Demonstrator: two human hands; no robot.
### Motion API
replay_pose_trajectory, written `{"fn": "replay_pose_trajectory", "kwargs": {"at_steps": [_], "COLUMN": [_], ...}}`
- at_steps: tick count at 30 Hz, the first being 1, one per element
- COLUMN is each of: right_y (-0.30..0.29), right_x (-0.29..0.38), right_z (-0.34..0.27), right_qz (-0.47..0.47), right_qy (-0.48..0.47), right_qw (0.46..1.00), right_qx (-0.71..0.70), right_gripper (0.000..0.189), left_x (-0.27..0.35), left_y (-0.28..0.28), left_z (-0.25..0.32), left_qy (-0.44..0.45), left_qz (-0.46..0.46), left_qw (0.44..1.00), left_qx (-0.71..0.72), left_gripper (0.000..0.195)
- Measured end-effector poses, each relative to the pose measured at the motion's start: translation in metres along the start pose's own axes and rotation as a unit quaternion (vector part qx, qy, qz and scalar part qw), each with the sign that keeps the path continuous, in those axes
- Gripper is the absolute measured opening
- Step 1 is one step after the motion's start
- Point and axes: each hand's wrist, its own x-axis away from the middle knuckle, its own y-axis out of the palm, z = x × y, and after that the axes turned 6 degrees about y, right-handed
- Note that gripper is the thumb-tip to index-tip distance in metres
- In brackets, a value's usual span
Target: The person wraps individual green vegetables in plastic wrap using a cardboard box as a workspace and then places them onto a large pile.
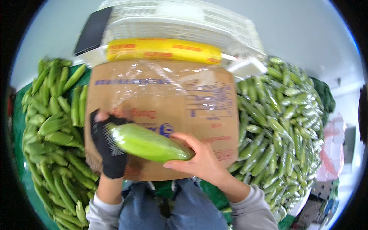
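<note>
A green ear of corn in its husk (152, 142), wrapped in shiny clear film, lies slantwise between my hands above a cardboard box (161, 95). My left hand (110, 149), in a black fingerless glove, holds the ear's left end; its fingers are blurred and partly hidden. With thumb and fingers around the other end, my bare right hand (205, 161) grips the ear. Clear film (169, 76) stretches over the far part of the box top. It comes from a yellow film roll (164, 51) along the box's far edge.
Unwrapped ears of corn (54, 138) are heaped on the left over green cloth. On the right lies a large pile of film-wrapped ears (276, 123). Behind the roll stands a white plastic basket (178, 26), with a dark flat object (94, 31) at its left.
</note>
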Motion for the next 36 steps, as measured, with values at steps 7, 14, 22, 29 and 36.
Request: {"fn": "replay_pose_trajectory", "kwargs": {"at_steps": [7, 14, 22, 29, 36], "right_y": [-0.044, 0.01, -0.279, -0.233, -0.101], "right_x": [-0.016, 0.013, 0.031, -0.005, -0.094], "right_z": [-0.017, 0.024, 0.123, 0.058, 0.064], "right_qz": [0.293, 0.288, 0.43, 0.374, 0.238], "right_qy": [-0.284, -0.096, -0.11, 0.073, -0.173], "right_qw": [0.903, 0.751, 0.721, 0.918, 0.885], "right_qx": [-0.133, -0.587, -0.532, -0.112, 0.361], "right_gripper": [0.039, 0.067, 0.066, 0.063, 0.01], "left_x": [0.063, 0.077, 0.048, 0.01, -0.136], "left_y": [-0.034, 0.052, 0.055, -0.003, -0.012], "left_z": [0.031, 0.022, 0.046, 0.009, -0.011], "left_qy": [0.024, 0.063, 0.202, 0.29, 0.359], "left_qz": [-0.355, -0.559, -0.622, -0.369, -0.374], "left_qw": [0.864, 0.741, 0.642, 0.641, 0.67], "left_qx": [-0.356, -0.366, -0.399, -0.607, -0.531], "left_gripper": [0.082, 0.079, 0.064, 0.064, 0.03]}}
